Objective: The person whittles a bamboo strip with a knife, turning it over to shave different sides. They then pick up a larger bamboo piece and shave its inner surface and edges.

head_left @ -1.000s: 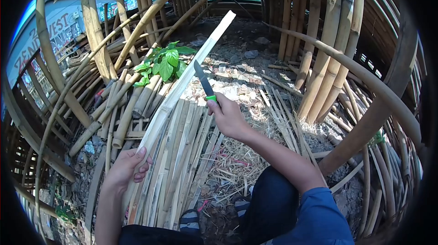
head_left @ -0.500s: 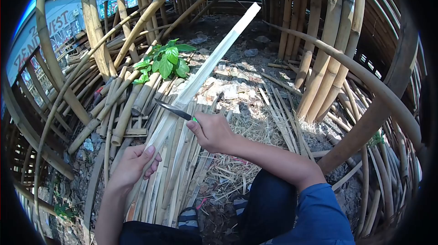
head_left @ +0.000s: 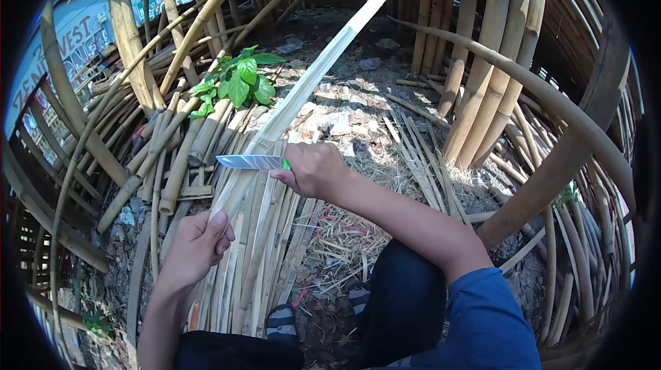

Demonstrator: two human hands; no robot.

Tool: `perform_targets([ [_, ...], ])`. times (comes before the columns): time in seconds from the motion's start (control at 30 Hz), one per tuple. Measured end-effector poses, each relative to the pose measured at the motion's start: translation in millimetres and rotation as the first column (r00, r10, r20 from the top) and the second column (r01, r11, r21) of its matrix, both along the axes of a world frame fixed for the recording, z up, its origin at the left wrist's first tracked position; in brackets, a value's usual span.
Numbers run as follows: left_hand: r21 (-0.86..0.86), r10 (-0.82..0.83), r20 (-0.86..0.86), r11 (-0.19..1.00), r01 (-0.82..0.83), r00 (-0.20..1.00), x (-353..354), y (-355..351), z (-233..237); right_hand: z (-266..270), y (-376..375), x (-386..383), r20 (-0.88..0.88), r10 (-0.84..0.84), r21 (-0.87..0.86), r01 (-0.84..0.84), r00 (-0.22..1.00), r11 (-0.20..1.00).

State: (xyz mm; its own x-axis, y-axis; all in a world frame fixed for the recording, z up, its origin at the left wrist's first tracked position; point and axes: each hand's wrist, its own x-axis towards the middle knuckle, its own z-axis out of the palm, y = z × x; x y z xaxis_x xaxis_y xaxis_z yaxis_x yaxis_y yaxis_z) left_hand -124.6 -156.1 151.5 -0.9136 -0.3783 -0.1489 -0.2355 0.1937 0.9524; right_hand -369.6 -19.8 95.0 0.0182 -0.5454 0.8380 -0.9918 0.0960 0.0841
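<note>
A long, pale split bamboo strip (head_left: pixel 310 80) slants from lower left up and away from me, its far end in the air. My left hand (head_left: pixel 197 246) is closed round its near end, thumb on top. In my right hand (head_left: pixel 315 170) is a knife (head_left: pixel 249 162) with a bit of green handle showing. The blade lies nearly level across the strip, a short way above my left hand, with the tip pointing left. Beneath my hands, many split bamboo strips (head_left: pixel 237 280) lie lengthwise on the ground.
Shavings (head_left: pixel 344 235) cover the ground ahead of my feet. A leafy green plant (head_left: pixel 241 80) grows beyond the strips. Upright bamboo posts (head_left: pixel 497 87) stand on the right, and a curved pole (head_left: pixel 551 98) sweeps across there. Bamboo poles (head_left: pixel 182 170) are heaped on the left.
The knife has turned from a downward slant to nearly level, showing more blade face. My right hand has risen slightly. My left hand keeps its hold on the strip, and the view has shifted a little.
</note>
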Motion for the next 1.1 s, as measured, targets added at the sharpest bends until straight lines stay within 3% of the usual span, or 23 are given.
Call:
perform_targets([
  [0.5, -0.099, 0.003, 0.066, 0.995, 0.003, 0.998, -2, -4, -7, 2, 14, -22, -0.218, -0.093, -0.009, 0.093, 0.972, 0.996],
  [0.7, -0.026, -0.016, 0.059, 1.0, 0.017, 0.998, 0, -5, -7, 5, 18, -23, -0.288, -0.134, -0.051, 0.125, 0.948, 0.991],
  [0.83, 0.018, -0.027, 0.083, 1.0, 0.026, 0.996, 5, -11, -8, 13, 27, -20, -0.359, -0.235, -0.007, 0.249, 0.903, 0.969],
  [0.87, 0.039, -0.021, 0.095, 0.999, 0.018, 0.995, 9, -15, -8, 8, 27, -33, 0.14, -0.479, -0.001, 0.484, 0.867, 0.875],
  [0.9, 0.042, -0.02, 0.094, 0.999, 0.016, 0.995, 18, -20, -10, 34, 52, -66, 0.371, -0.668, 0.08, 0.694, 0.645, 0.715],
  [0.97, 0.052, 0.041, 0.14, 0.997, -0.049, 0.989, 39, -35, -15, 10, 98, -100, 0.389, -0.669, -0.089, 0.748, 0.634, 0.658],
  [1.0, 0.061, 0.058, 0.107, 0.996, -0.064, 0.993, 36, -35, -16, -10, 102, -92, 0.461, -0.608, -0.05, 0.703, 0.647, 0.71],
  [1.07, 0.112, 0.032, 0.231, 0.992, -0.059, 0.973, 38, -38, -23, -6, 103, -91, 0.474, -0.717, 0.174, 0.743, 0.512, 0.646],
  [1.1, 0.116, 0.028, 0.238, 0.992, -0.057, 0.971, 36, -39, -27, -6, 102, -91, 0.482, -0.714, 0.173, 0.743, 0.508, 0.646],
])
